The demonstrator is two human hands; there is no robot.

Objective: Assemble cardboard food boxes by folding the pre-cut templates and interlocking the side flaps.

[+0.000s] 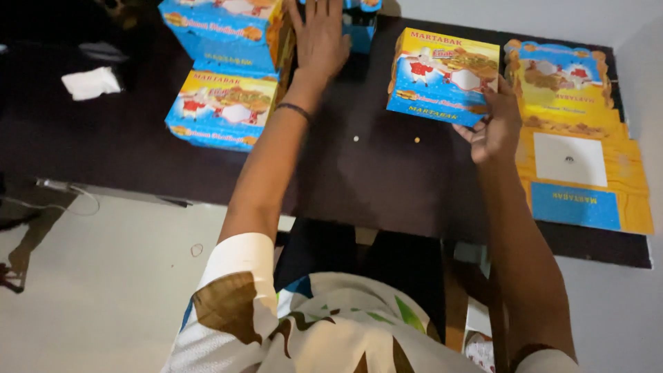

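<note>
Head view. We see the right hand (496,124) closed on the lower right corner of a folded yellow-and-blue box (443,77), thumb on the printed top and fingers under the edge; the box lies up and to the left of that grip, its long axis running across the dark table (373,179). The left hand (319,36) lies flat and spread, holding nothing, between a stacked box (224,27) and a partly hidden box (360,24). A third box (222,109) sits left of the forearm. A pile of flat unfolded cartons (580,145) lies just right of the gripping hand. Two small crumbs (387,139) dot the bare tabletop.
</note>
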